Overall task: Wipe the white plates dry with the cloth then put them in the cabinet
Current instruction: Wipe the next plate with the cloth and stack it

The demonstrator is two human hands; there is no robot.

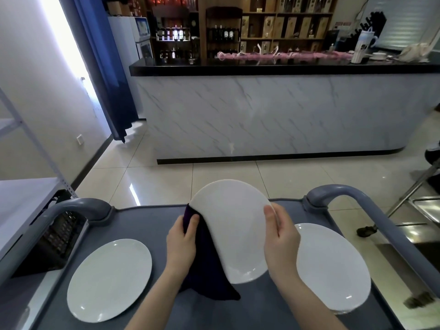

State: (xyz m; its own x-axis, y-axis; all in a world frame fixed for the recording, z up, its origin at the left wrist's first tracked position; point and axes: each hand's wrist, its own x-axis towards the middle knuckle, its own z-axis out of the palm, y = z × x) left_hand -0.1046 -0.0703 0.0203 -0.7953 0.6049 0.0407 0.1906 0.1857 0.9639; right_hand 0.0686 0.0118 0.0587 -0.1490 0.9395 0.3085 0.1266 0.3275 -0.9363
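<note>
While the right hand (282, 236) clamps the raised white plate (234, 231) at its right rim, thumb on its face, the left hand (182, 244) pinches the dark cloth (207, 265) against the plate's left edge. Flat plates lie outside each hand: one (109, 279) left, one (333, 267) right, nearly under the wrist. Bare cart top (152, 225) opens beyond the left knuckles.

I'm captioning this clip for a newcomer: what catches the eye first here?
A white plate held tilted in the middle, right hand on its edge, left hand pressing a dark cloth against it. Two more plates lie flat on the grey cart, left and right.
</note>
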